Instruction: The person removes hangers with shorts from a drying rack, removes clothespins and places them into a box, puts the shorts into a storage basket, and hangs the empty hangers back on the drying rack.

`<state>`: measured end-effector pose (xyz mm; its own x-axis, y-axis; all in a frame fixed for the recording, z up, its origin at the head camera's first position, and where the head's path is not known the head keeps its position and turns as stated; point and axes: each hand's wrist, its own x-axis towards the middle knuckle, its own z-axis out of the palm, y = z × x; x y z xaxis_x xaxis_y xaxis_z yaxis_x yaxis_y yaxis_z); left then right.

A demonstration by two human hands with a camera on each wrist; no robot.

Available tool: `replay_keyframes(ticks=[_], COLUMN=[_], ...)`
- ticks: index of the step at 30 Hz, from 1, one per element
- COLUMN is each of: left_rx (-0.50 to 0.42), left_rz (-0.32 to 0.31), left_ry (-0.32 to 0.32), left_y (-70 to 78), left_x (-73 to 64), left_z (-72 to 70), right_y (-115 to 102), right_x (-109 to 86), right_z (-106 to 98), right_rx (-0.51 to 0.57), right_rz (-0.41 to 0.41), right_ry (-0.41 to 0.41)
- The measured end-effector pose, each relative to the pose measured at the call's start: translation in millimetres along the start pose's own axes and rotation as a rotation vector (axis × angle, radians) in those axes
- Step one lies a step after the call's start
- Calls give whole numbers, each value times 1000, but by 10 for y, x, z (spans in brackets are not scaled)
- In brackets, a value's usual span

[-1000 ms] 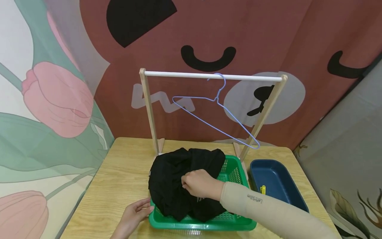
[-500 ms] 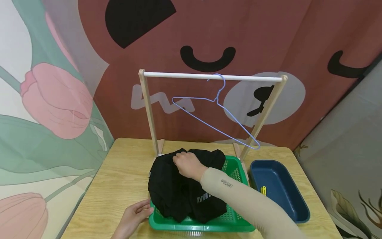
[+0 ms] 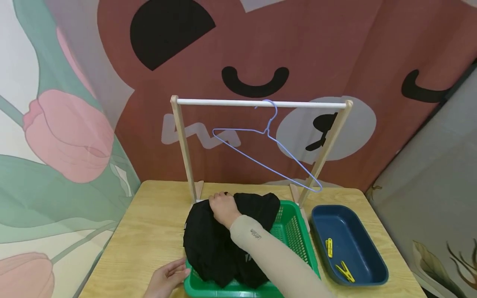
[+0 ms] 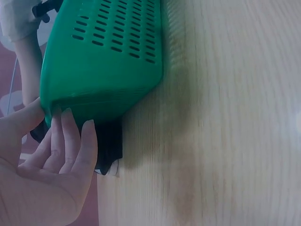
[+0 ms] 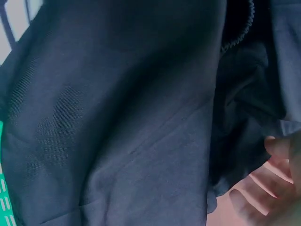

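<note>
A black garment [image 3: 208, 244] with a small pale print lies bunched in a green plastic basket [image 3: 294, 236]. My left hand [image 3: 167, 279] holds the basket's near left corner. In the left wrist view, the left hand's thumb [image 4: 29, 115] is at the rim and the fingers lie against the outer wall. My right hand [image 3: 225, 209] rests at the far edge of the garment. Up close, the right hand's fingers [image 5: 256, 195] are loosely bent and spread beside the cloth edge, with the thumb apart from them. A seam with zigzag stitching shows on the garment.
Behind the basket stands a wooden rack with a white rod [image 3: 223, 102]. A blue hanger [image 3: 257, 163] hangs from it. At right is a dark blue tray [image 3: 359, 248] holding yellow clothespins [image 3: 329, 247]. All stand on a wooden table [image 3: 149, 215] before a patterned curtain.
My right hand has moved from the middle of the garment away to its far left edge. The clothespins in the tray have come into full view. My left hand stays at the basket corner.
</note>
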<state>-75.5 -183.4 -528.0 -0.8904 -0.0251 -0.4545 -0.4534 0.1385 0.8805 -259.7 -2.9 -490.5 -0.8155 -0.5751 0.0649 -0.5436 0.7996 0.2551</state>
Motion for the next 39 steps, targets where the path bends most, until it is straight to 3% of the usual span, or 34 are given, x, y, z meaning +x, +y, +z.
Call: replay_keyframes(ticks=[5,9,16,24,30,39], left_rx=[-3,5,-14,-11,22,2], left_rz=[7,18,37,47,22,20], left_ry=[11,14,-7,15,52,82], left_y=[-33,-41,-55,-48,-10,-14], left_x=[-6,-5,-7,-6,0,-4], left_z=[11,-4,-16,5,43,65], right_y=[-10,20,76,146,198,294], right_x=[44,37,-50,-219,-449,-902], right_z=[52,33,-19,-138,-241,-269], right_rx=[-18,-45,13,125,149,89], right_rz=[21,-18,-85,-104,-166,-274], right_ry=[148,244,248,324,337,373])
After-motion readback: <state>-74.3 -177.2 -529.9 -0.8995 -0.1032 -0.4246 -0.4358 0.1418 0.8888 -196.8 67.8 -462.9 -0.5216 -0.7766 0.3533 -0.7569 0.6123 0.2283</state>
